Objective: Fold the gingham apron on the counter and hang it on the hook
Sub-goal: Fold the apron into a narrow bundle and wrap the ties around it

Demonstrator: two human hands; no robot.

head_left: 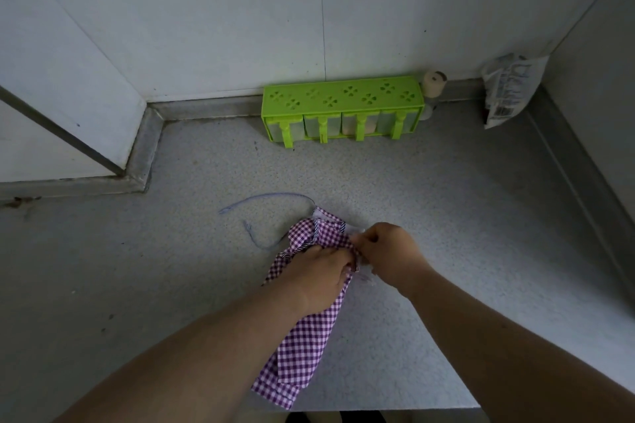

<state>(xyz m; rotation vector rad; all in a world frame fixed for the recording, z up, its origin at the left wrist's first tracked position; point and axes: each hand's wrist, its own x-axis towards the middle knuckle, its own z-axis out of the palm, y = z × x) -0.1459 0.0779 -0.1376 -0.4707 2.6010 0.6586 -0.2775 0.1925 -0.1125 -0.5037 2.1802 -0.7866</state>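
The fingers [357,245] of the right hand [388,252] are being curled tightly inward, and a fold of the gingham apron [305,330] is being pinched at its upper right edge. The fingers of the left hand [318,276] are being bent over the cloth just beside them, so that the same bunched section is being gripped and pressed down; the fingertips themselves are being hidden by the fabric and by the right hand. Both hands are being held close together, nearly touching.

The apron is being kept on the desk [446,216] as a long, narrow, crumpled strip, running from the near edge up to the hands, with its upper end gathered loosely beyond the knuckles. A thin pale blue cord [264,197] is being left trailing from that upper end in a loose curve to the left.

Well apart, against the back wall, a green spice rack [340,103] is being seen, with a printed bag [512,89] leaning in the right corner.
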